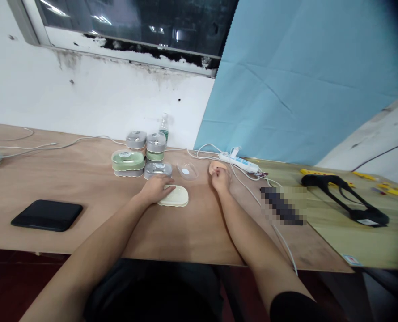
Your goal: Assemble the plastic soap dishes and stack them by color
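A stained white wall (95, 96), a dark window (145, 20) and a blue cloth (279, 80) back a wooden table (182, 243), clocked here from its cream piece (177, 197), twelve toward the wall. At nine o'clock lies a flat black case (47, 215), apart from the rest. At ten, a green container (128, 160) tops a stack, with more grouped close by, likely to save room; a grey container (157, 170) fronts the cluster. The left hand (154, 189) covers the cream piece's left end, thumb laid over it, perhaps steadying it; I cannot tell whether the fingers grip. A bottle (164, 127) stands near twelve, a clear lid (188, 171) lies at one. At two, the right hand (222, 180) curls its fingers against a peach piece (217, 164); whether they close around it is unclear. Behind it sits a power strip (239, 162), probably kept back off the working area; at three, a black frame (346, 197). Round lid labels and the table-edge sticker (352, 260) are too small to read; no brand shows.
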